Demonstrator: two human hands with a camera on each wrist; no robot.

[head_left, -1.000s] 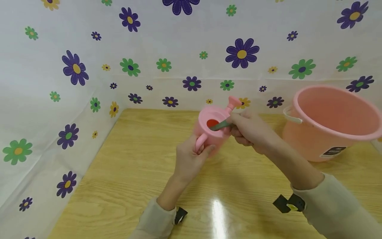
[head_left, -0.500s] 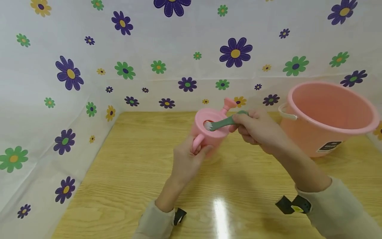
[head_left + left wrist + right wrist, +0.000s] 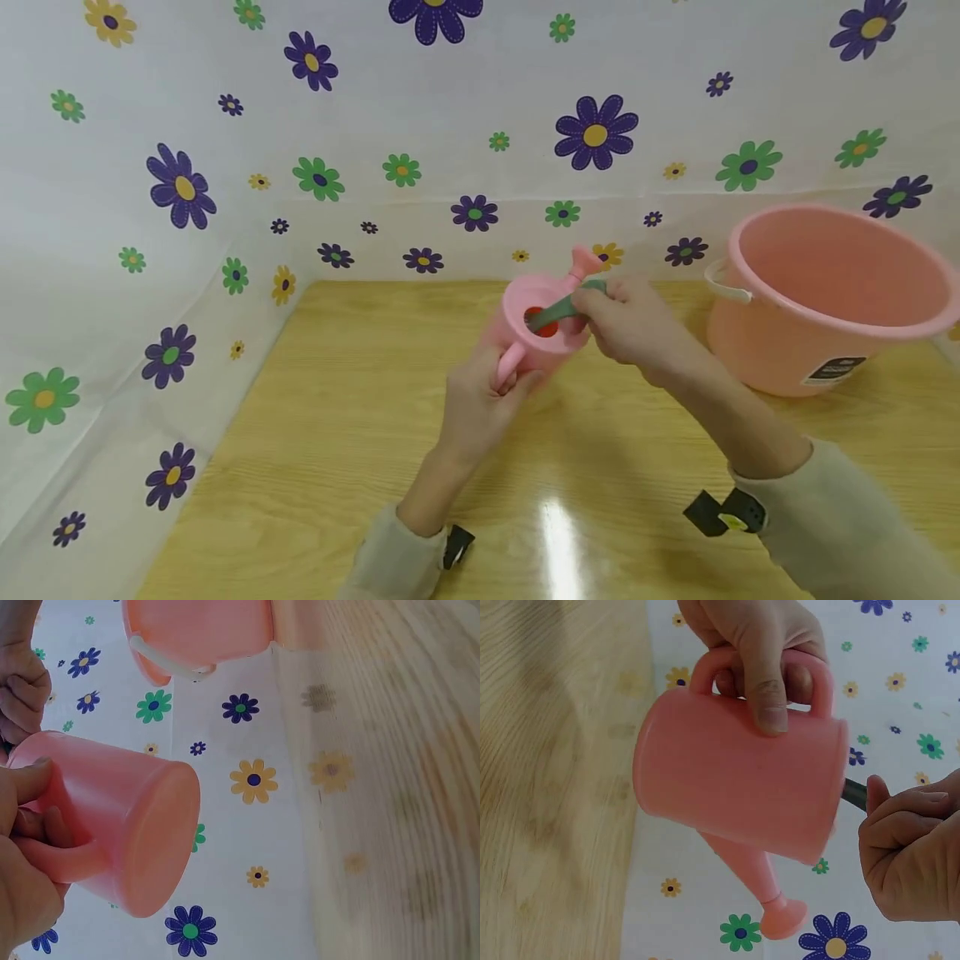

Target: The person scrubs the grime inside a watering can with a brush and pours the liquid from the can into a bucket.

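My left hand [image 3: 476, 404] grips the loop handle of a pink watering can [image 3: 517, 310], its thumb lying along the can's side. The left wrist view shows the underside of the can [image 3: 161, 836] facing out, held up off the table. In my right hand [image 3: 628, 327] is a green-handled brush [image 3: 564, 308], slanting down through the can's round top opening. The brush head is hidden inside the can. From the right wrist view, only a short dark length of the brush handle [image 3: 855, 794] shows between rim and fingers. The spout with its sprinkler head [image 3: 585, 260] points away to the right.
A large pink bucket [image 3: 787, 342] with a white handle [image 3: 727, 287] stands on the wooden table [image 3: 360, 375], right of my right hand. Flower-printed white sheeting [image 3: 420, 108] rises behind the table and along its left side.
Half a second ago the brush was drawn up with its white bristles showing at the opening; now it is back down inside the can. Both hands keep their holds.
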